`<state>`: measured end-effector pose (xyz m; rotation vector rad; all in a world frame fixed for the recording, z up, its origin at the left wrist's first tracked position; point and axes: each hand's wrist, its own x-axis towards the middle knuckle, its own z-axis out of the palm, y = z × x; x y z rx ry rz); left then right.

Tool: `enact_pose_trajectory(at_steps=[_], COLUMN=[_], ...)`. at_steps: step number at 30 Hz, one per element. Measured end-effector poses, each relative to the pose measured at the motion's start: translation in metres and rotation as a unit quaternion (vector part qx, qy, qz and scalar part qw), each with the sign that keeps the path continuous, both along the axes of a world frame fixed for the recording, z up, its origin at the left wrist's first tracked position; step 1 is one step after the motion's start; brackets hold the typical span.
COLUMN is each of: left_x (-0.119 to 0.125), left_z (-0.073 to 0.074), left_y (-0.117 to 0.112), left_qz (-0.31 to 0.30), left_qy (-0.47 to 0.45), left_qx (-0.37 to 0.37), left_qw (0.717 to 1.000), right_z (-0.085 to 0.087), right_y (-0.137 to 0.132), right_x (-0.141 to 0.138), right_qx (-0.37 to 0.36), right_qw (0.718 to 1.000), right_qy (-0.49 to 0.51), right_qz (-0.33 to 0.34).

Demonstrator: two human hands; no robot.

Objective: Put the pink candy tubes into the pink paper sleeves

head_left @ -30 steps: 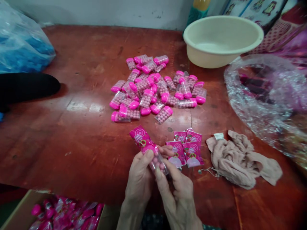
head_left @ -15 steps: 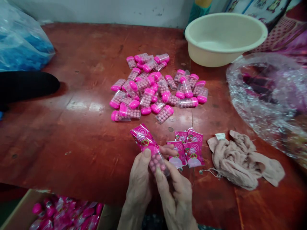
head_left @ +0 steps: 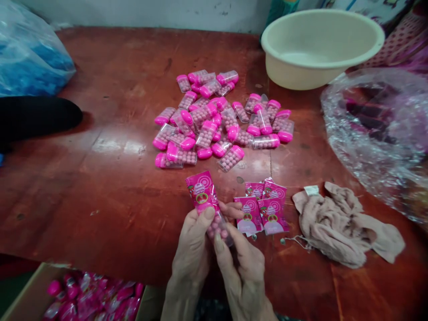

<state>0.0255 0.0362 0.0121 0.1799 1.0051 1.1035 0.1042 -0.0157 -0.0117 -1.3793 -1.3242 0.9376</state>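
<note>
Both my hands meet at the near edge of the red-brown table [head_left: 110,187]. My left hand [head_left: 194,245] pinches a pink printed sleeve [head_left: 201,192] that covers the upper part of a clear candy container [head_left: 219,229] filled with pink balls. My right hand [head_left: 242,263] grips the container's lower end with thumb and fingers. Just to the right of the hands lies a small stack of flat pink sleeves [head_left: 262,207]. Farther out sits a pile of pink-capped candy containers [head_left: 217,120].
A cream plastic basin [head_left: 321,44] stands at the back right beside a crumpled clear plastic bag [head_left: 377,129]. A beige cloth [head_left: 341,225] lies right of the sleeves. A blue-filled bag [head_left: 30,58] and a dark sleeve [head_left: 36,118] are at left. A cardboard box [head_left: 93,298] of wrapped containers sits below.
The pink sleeve has slid further down over the container, so less of the clear body shows between my hands. The view has tipped slightly downward.
</note>
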Motion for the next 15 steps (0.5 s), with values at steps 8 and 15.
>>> enact_pose_trajectory(at_steps=[8, 15], left_x=[0.001, 0.012], left_z=[-0.003, -0.006], left_y=[-0.001, -0.008], left_qz=[0.057, 0.025], left_qy=[-0.008, 0.021], left_qx=[-0.022, -0.026], left_qw=[0.998, 0.999], right_z=[-0.004, -0.003], right_y=[0.001, 0.006], right_x=[-0.004, -0.005], right_qx=[-0.039, -0.066], right_qw=[0.998, 0.993], right_qy=[0.038, 0.075], right_qz=[-0.024, -0.060])
